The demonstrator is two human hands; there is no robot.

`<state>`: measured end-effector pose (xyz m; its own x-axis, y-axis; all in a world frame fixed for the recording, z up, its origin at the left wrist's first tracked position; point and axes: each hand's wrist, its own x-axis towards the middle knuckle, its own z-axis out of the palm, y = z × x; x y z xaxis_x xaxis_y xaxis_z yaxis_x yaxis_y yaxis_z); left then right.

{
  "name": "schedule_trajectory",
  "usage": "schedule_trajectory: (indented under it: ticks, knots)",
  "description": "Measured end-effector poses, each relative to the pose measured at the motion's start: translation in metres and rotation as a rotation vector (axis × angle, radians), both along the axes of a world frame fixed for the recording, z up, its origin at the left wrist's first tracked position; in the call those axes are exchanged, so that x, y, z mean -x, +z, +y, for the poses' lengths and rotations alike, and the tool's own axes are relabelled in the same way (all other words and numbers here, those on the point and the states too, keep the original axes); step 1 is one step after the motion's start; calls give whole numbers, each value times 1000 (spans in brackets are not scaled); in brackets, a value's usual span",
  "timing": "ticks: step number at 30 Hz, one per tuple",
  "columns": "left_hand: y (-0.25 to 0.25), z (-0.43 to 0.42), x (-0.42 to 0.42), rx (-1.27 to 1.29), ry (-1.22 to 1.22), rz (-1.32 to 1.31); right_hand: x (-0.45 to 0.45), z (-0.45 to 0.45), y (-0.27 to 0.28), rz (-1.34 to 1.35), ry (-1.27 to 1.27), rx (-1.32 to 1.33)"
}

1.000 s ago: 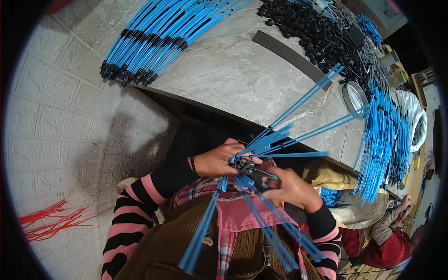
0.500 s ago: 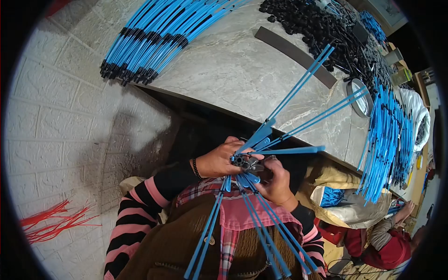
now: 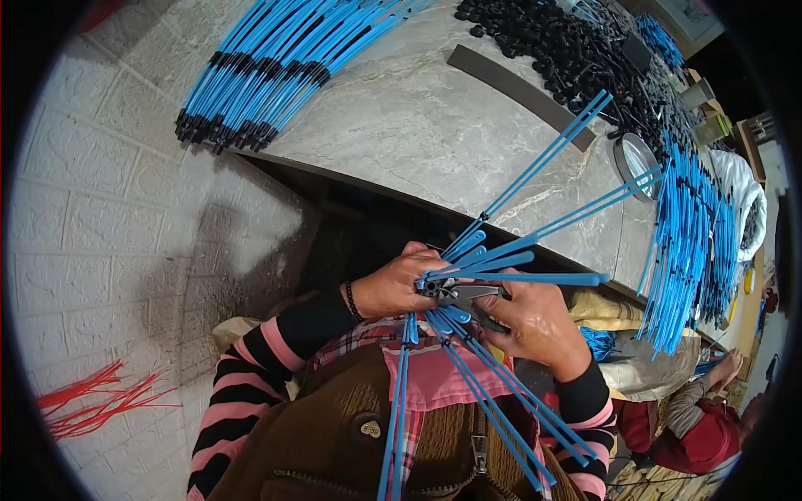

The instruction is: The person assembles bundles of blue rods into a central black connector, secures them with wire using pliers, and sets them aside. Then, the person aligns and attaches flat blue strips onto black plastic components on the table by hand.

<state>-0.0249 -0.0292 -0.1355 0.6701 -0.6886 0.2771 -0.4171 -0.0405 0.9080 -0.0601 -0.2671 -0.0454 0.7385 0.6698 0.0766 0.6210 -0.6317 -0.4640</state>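
Observation:
My left hand [image 3: 399, 282] is closed around a small round black hub [image 3: 430, 287] in front of my chest. Long thin blue rods [image 3: 535, 171] fan out from the hub in pairs, some toward the table and others down over my lap. In my right hand [image 3: 547, 324], closed around dark handles, are grey metal pliers [image 3: 472, 292]. The jaws lie right beside the hub, among the rod ends; whether they grip a part cannot be made out. Short flat blue pieces [image 3: 468, 240] also spread from the hub.
A stone-patterned table [image 3: 376, 125] carries blue rod bundles [image 3: 251, 79], a heap of black parts [image 3: 543, 42], a dark flat strip [image 3: 518, 96], a round metal tin [image 3: 637, 167] and more blue rods [image 3: 689, 242]. Red strands [image 3: 100, 401] hang lower left. Another person [image 3: 693, 430] sits at right.
My right hand has moved right, away from the hub, and the pliers now show more fully. The blue rods have swung slightly. My left hand stays nearly in place.

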Motion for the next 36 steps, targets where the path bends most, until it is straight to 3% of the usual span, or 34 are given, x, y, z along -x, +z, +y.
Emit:
schedule_trajectory:
  ticks: [11, 16, 23, 27, 36]
  knots:
    - [4, 4, -2, -55, -32, 27, 14, 0, -42, 28, -18, -203]
    - [4, -1, 0, -42, 2, -12, 9, 2, -16, -204, -93, -5]
    - [-5, 5, -4, 0, 10, 52, 21, 7, -54, 250, -249, -118]
    - [5, 12, -2, -42, 2, 47, 25, 11, -55, 201, -253, -118]
    - [9, 5, -1, -55, -90, 259, 4, -4, 10, 84, -101, 194]
